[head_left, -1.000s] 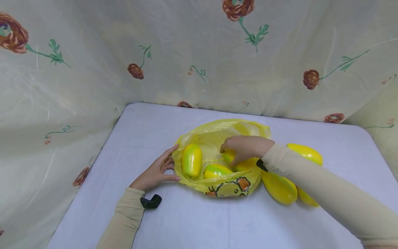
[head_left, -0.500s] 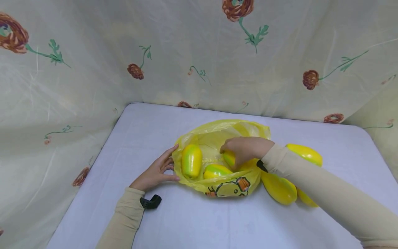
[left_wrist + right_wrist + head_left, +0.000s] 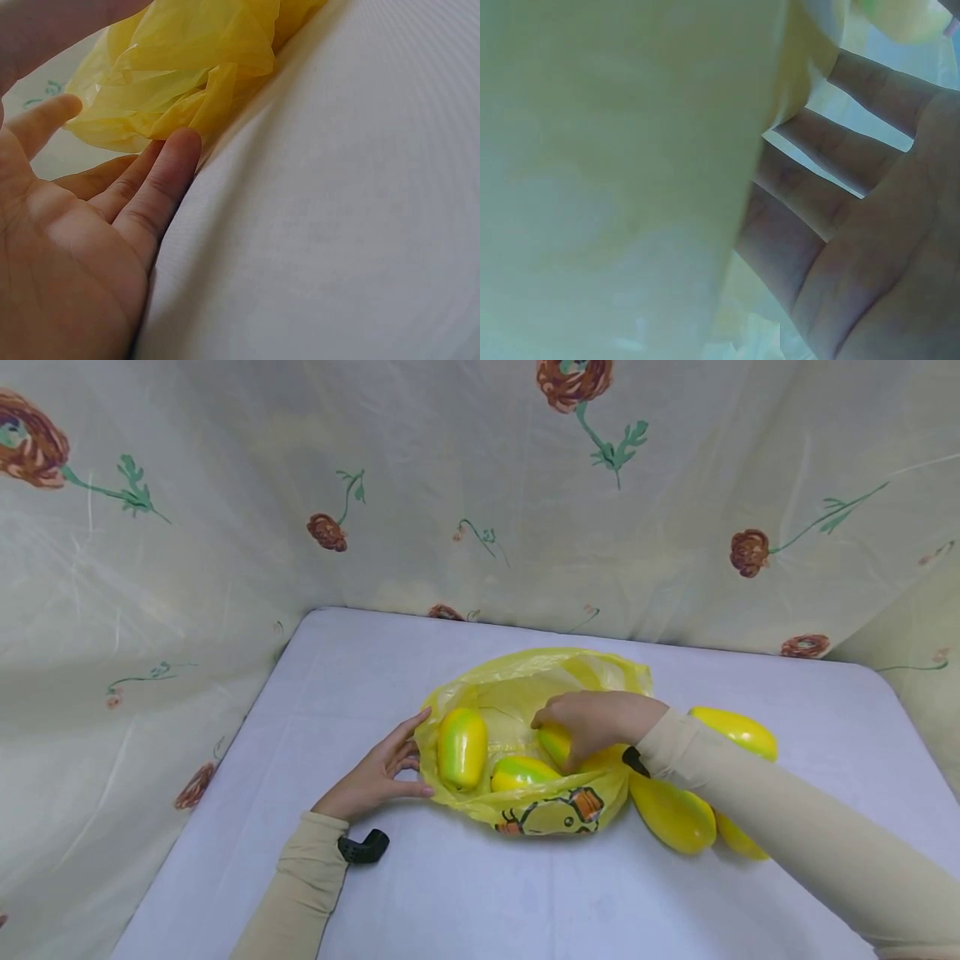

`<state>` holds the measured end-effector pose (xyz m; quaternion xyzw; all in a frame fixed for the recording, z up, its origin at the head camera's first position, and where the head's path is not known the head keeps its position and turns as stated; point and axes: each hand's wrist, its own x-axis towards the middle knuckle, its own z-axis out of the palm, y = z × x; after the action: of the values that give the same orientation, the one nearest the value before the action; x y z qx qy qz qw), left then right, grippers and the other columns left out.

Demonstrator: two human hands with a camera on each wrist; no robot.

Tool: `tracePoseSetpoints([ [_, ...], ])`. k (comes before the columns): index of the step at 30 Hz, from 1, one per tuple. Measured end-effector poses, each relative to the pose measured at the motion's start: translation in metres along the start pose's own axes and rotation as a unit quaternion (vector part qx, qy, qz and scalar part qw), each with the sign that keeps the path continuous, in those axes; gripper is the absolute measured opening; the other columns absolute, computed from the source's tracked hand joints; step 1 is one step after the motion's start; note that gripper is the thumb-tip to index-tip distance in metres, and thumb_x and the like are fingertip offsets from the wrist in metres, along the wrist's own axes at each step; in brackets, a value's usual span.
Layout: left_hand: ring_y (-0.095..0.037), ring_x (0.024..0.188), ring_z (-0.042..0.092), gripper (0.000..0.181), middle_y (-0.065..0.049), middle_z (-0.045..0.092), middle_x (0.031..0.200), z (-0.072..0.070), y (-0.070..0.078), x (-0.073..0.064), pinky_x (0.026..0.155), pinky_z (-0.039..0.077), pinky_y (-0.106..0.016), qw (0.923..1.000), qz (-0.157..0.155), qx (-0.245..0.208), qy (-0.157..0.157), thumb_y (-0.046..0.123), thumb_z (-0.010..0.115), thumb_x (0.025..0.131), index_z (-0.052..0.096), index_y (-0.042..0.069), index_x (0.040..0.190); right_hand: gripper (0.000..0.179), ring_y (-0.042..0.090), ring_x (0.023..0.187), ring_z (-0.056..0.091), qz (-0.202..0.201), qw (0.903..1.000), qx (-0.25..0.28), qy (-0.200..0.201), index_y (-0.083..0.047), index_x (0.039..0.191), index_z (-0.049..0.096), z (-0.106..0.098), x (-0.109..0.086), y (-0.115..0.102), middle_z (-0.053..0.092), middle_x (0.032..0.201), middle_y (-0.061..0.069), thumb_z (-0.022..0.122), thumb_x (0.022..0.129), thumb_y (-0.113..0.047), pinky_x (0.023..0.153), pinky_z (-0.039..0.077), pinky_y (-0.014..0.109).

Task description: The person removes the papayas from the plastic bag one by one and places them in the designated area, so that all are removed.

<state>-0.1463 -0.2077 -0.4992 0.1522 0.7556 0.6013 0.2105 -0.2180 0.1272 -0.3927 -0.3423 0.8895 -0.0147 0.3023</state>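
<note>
A yellow plastic bag (image 3: pixel 558 814) with a printed cartoon lies with its mouth wide, and yellow-green papayas show inside. One papaya (image 3: pixel 462 750) rests at the bag's left side, another papaya (image 3: pixel 519 772) near its front. My right hand (image 3: pixel 600 722) reaches into the bag and grips a papaya (image 3: pixel 553 742), covering part of it. In the right wrist view pale plastic hides what the fingertips (image 3: pixel 784 172) touch. At the bag's left edge is my left hand (image 3: pixel 375 777), fingers spread and fingertips right at the plastic (image 3: pixel 172 90), thumb apart below.
Right of the bag, partly behind my right sleeve (image 3: pixel 780 827), lie a papaya (image 3: pixel 731 731) at the back, a papaya (image 3: pixel 675 817) against the bag and a papaya (image 3: pixel 741 839) beside it. A white cloth covers the table (image 3: pixel 465 902); a flowered curtain (image 3: pixel 420 460) hangs behind.
My right wrist has shifted very slightly to the right, its fingers still on the papaya. The left hand, the bag and the other papayas stay where they were.
</note>
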Motion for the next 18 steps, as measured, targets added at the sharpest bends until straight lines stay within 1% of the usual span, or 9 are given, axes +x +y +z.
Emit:
tracePoseSetpoints([
  [4, -0.026, 0.114, 0.061, 0.110, -0.011, 0.050, 0.155, 0.000, 0.000, 0.000, 0.106, 0.048, -0.032, 1.0000, 0.003, -0.001, -0.001, 0.013, 0.088, 0.083, 0.020, 0.042, 0.164, 0.071, 0.029, 0.130, 0.056, 0.001, 1.0000, 0.006, 0.006, -0.009, 0.146, 0.056, -0.001, -0.003, 0.000, 0.059, 0.146, 0.012, 0.085, 0.083, -0.026, 0.116, 0.044, 0.052],
  [10, -0.026, 0.115, 0.061, 0.110, -0.010, 0.050, 0.156, 0.000, 0.000, -0.001, 0.106, 0.048, -0.032, 1.0000, 0.004, 0.001, 0.000, 0.013, 0.088, 0.083, 0.020, 0.043, 0.163, 0.074, 0.034, 0.139, 0.052, -0.006, 0.9996, 0.015, 0.021, -0.008, 0.148, 0.055, -0.003, -0.007, -0.001, 0.055, 0.151, 0.014, 0.086, 0.083, -0.026, 0.118, 0.041, 0.054],
  [13, -0.026, 0.115, 0.060, 0.110, -0.010, 0.049, 0.157, 0.000, 0.000, -0.001, 0.105, 0.048, -0.031, 1.0000, 0.004, -0.001, -0.001, 0.013, 0.088, 0.083, 0.020, 0.043, 0.163, 0.074, 0.035, 0.140, 0.051, -0.009, 0.9992, 0.021, 0.031, -0.008, 0.148, 0.055, -0.004, -0.009, -0.001, 0.054, 0.152, 0.015, 0.086, 0.083, -0.025, 0.118, 0.041, 0.054],
  [18, -0.027, 0.114, 0.061, 0.110, -0.011, 0.051, 0.155, 0.000, -0.001, 0.000, 0.105, 0.049, -0.031, 1.0000, 0.008, -0.002, -0.004, 0.013, 0.088, 0.083, 0.019, 0.043, 0.163, 0.073, 0.035, 0.139, 0.051, -0.019, 0.9980, 0.031, 0.052, -0.006, 0.148, 0.054, -0.005, -0.013, 0.001, 0.053, 0.152, 0.017, 0.084, 0.083, -0.021, 0.118, 0.041, 0.054],
])
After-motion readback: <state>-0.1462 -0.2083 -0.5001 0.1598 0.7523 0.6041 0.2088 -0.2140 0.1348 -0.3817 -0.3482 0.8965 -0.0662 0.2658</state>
